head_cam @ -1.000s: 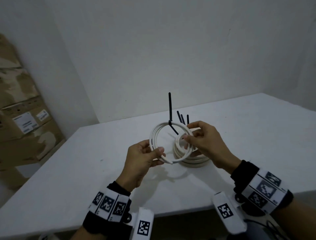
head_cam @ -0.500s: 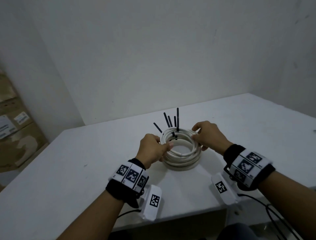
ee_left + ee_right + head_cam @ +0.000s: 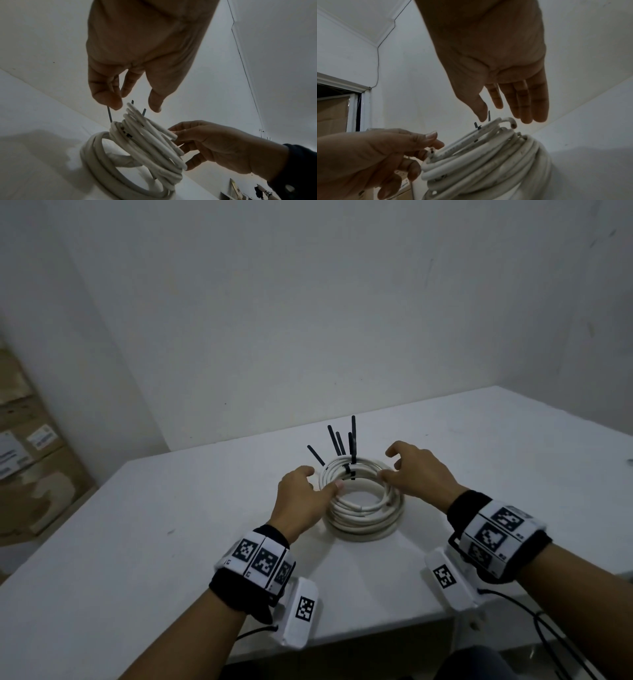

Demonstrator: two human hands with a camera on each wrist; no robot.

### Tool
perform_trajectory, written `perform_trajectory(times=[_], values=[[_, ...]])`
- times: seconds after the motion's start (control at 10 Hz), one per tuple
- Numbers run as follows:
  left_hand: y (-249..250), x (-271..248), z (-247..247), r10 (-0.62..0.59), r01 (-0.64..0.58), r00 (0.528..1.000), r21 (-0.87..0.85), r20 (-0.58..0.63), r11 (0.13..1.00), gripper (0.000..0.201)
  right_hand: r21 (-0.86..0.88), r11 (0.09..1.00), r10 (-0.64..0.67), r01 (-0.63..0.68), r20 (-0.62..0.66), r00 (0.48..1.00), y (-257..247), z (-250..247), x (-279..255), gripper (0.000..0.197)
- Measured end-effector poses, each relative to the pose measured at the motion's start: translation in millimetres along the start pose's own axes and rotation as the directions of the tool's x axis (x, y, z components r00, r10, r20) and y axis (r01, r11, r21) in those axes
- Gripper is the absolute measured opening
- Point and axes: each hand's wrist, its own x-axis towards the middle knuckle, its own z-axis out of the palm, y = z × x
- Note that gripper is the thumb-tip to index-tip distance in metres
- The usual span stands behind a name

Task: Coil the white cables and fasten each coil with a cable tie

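The left hand hovers with loose, spread fingers just left of the stack of round white cable coils, its thumb near or touching the top ring; the right hand hangs equally relaxed just right of the stack, gripping nothing. The stack sits on the white tabletop, with black plastic cable ties standing up from its far rim. The topmost coil looks tied and set down, so this step seems finished; no loose cable shows, so the next move is probably to draw both hands clear.
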Motion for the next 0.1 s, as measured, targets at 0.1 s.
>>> perform_trajectory(times=[0.1], values=[[1.8, -6.1, -8.7, 0.037, -0.041, 0.996, -0.055, -0.076, 0.998, 0.06, 0.057, 0.998, -0.034, 0.038, -0.068, 0.997, -3.5, -6.1, -2.9, 0.049]])
